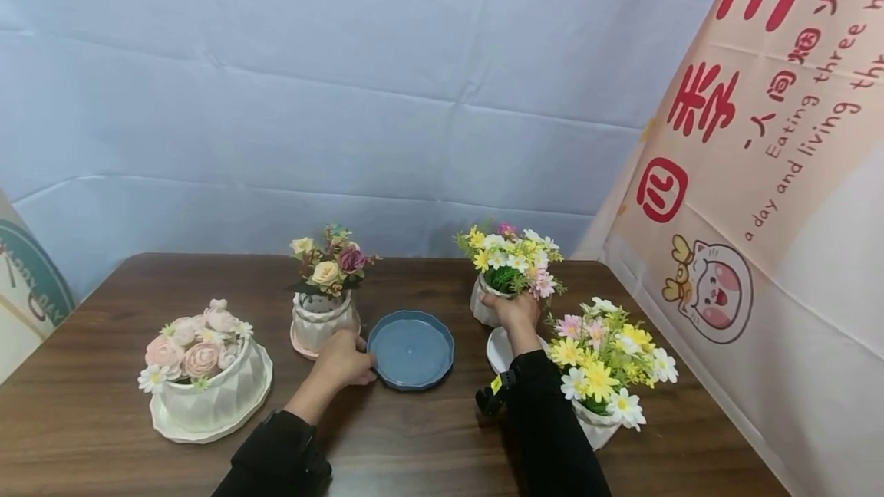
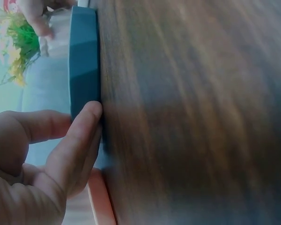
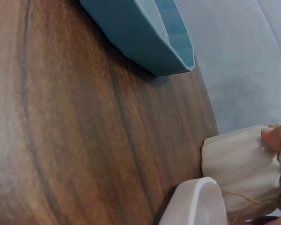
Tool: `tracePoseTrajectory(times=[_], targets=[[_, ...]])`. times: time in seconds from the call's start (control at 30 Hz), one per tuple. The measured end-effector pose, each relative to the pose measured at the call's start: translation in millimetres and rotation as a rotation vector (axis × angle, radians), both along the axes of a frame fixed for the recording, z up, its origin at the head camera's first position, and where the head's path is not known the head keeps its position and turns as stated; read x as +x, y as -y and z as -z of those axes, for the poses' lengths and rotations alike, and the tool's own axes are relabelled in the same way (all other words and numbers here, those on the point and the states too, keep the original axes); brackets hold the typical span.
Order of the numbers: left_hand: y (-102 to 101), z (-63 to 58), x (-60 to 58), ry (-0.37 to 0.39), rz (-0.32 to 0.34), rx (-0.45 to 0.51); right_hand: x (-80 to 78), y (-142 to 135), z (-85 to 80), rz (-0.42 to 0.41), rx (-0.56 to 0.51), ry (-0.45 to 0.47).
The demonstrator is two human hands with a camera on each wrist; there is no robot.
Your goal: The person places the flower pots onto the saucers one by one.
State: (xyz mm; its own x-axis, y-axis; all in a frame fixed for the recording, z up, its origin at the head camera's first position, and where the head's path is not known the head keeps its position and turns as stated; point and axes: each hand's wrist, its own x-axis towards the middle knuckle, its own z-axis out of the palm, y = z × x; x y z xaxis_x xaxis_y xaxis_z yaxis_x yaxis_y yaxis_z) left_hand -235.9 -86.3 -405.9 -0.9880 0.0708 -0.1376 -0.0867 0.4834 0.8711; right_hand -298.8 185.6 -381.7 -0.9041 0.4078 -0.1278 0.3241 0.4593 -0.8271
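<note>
My left hand (image 1: 343,360) pinches the left edge of a blue many-sided plant saucer (image 1: 410,350), which lies on the table. In the left wrist view the thumb is at its rim and the fingertips (image 2: 92,111) press its outer wall. At the back right, my right hand (image 1: 516,316) grips a white flowerpot (image 1: 483,304) of yellow, white and pink flowers (image 1: 514,255). Twine is tied round this pot (image 3: 241,171) in the right wrist view. Partly hidden under the right wrist, a white saucer (image 1: 499,350) lies just in front of that pot.
Behind the left hand a white pot (image 1: 324,320) of cream and purple roses stands on a pink saucer (image 1: 298,343). Farther left, a wide white pot (image 1: 207,401) of pink flowers sits on a white saucer. Another flowerpot (image 1: 595,424) stands right of the right forearm.
</note>
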Motion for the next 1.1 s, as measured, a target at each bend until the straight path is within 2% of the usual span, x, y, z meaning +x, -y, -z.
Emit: tracePoseTrajectory(times=[0.2,0.37,0.57,0.67,0.93,1.1], targets=[[0.1,0.5,0.2,-0.008,-0.004,-0.005,0.4,-2.1,1.3,-0.012,-0.050,-0.018],[-1.3,0.3,1.3,-0.011,-0.004,0.026,0.7,-2.5,2.3,0.001,-0.119,-0.027],[-1.7,-0.8,2.3,-0.005,-0.013,0.015,-1.0,-1.5,4.9,0.025,-0.049,-0.130],[-1.2,-0.7,2.1,-0.010,-0.013,0.005,-0.7,-0.7,5.8,0.024,-0.006,-0.127],[-1.2,2.5,0.8,-0.001,-0.016,0.005,0.3,1.6,8.0,0.058,-0.037,-0.205],[-0.6,1.7,0.2,-0.002,-0.018,0.003,1.0,3.9,0.2,0.034,-0.038,-0.198]])
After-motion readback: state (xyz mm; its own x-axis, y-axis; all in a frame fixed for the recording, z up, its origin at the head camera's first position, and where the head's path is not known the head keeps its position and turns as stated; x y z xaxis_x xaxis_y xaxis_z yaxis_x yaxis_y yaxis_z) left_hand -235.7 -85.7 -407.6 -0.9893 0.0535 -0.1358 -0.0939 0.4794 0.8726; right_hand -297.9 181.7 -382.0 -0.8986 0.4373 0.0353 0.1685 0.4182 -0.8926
